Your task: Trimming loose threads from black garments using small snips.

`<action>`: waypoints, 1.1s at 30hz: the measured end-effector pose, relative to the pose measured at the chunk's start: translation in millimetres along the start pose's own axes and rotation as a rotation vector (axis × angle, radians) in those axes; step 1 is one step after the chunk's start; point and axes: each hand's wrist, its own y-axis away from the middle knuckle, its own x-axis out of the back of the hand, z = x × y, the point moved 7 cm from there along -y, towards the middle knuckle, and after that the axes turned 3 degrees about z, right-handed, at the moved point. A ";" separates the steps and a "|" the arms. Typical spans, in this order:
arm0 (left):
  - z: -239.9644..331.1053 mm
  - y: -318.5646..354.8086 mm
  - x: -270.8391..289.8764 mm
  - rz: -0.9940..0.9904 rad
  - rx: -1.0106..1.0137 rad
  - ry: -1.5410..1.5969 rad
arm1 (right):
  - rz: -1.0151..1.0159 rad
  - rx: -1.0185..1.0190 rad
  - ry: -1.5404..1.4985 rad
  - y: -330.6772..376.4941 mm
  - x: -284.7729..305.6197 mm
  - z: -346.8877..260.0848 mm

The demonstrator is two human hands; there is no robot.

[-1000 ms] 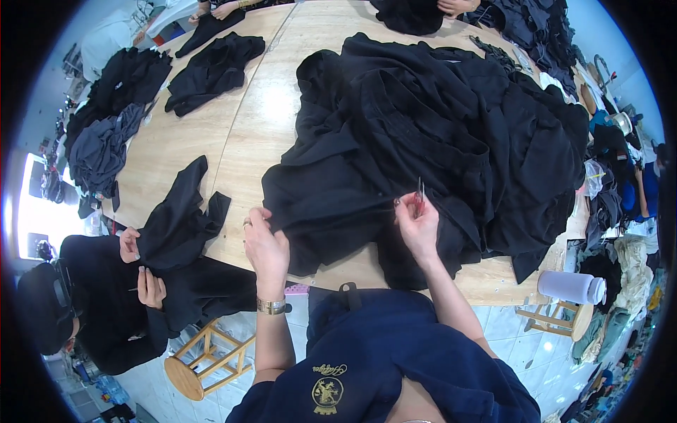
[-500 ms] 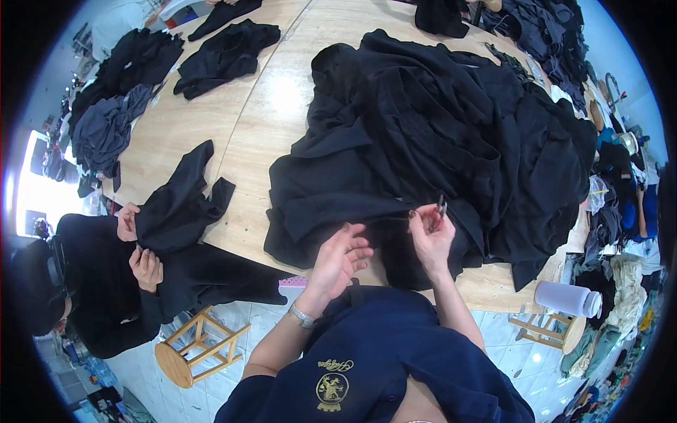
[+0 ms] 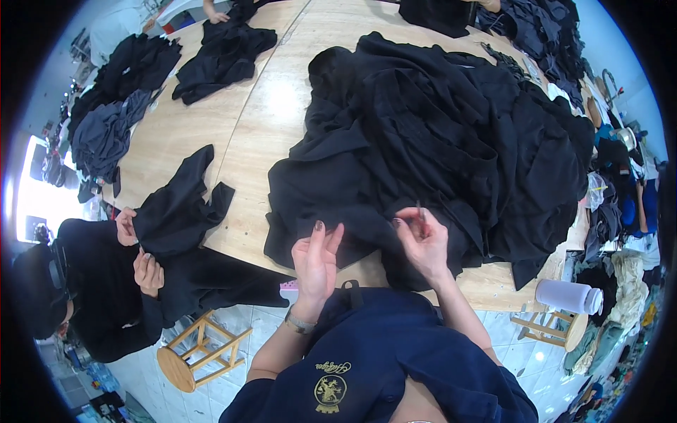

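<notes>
Pale table (image 3: 261, 130), black garments (image 3: 430, 134) heaped beyond the grip.
Right hand (image 3: 426, 247) clasps a red tool (image 3: 424, 227); whether left hand (image 3: 315, 266), beside it, pinches anything, I cannot tell.

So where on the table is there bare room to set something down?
Bare tabletop lies between the big black pile and the co-worker's black garment, plus a narrow front strip left of the lavender bottle. The pile crowds the right.

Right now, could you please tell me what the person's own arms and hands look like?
Dark navy short sleeves leave both forearms bare. The left hand and the right hand wear no gloves, and some nails look dark. A silvery band circles the left wrist; none shows on the right.
</notes>
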 end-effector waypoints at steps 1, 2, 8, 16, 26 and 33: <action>-1.2 3.7 -8.3 -0.032 0.008 0.024 | -0.033 0.057 -0.001 -1.5 -6.6 -14.5; -0.1 7.4 -16.5 -0.039 0.012 0.025 | -0.093 0.081 0.006 -2.4 -14.3 -21.6; -14.5 16.3 -30.5 -0.171 0.100 0.087 | -0.251 0.394 0.059 -3.4 -48.7 -39.9; -14.9 10.7 -24.5 -0.079 0.092 0.098 | 0.013 -0.029 -0.306 -4.7 -22.7 -11.5; -18.7 11.5 -25.6 -0.063 0.272 0.130 | -0.217 0.313 0.317 5.9 -30.0 -26.8; -23.6 13.4 -21.6 -0.118 0.334 0.119 | -0.219 0.413 0.434 8.0 -36.7 -33.7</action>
